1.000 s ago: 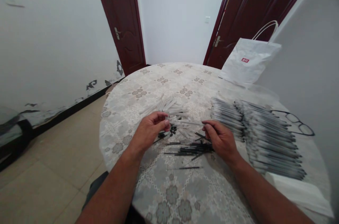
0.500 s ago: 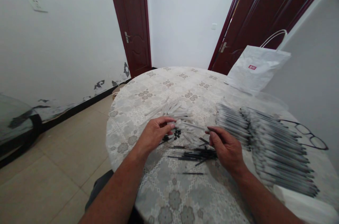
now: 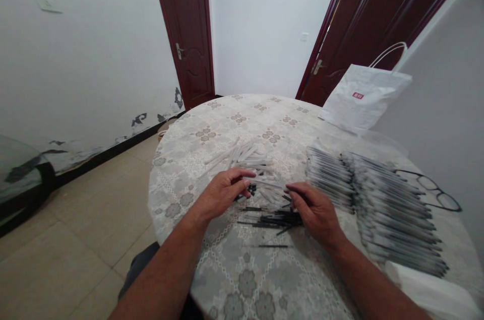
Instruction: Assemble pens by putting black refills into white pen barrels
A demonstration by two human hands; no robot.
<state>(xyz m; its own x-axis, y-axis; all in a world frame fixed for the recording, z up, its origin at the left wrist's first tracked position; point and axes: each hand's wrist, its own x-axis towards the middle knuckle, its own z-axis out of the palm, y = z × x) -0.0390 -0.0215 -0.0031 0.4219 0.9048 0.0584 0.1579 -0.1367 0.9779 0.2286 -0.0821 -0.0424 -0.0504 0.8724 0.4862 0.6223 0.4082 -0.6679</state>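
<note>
The right hand (image 3: pixel 316 209) is pinching 1 end of a slim, translucent plastic tube (image 3: pixel 274 184) above the round, cloth-covered table (image 3: pixel 245 259); whether the left hand (image 3: pixel 221 192) is gripping is unclear. Probably light and stiff, it is suiting end-pinching.

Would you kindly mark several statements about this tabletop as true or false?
1. The glasses lie beside the larger row of pens. True.
2. The paper bag is at the table's left edge. False: the paper bag is at the far right.
3. The right hand pinches a thin tube at one end. True.
4. The tablecloth is plain. False: the tablecloth has a flower pattern.
5. The loose dark rods lie nearer the person than the loose pale tubes. True.
</note>
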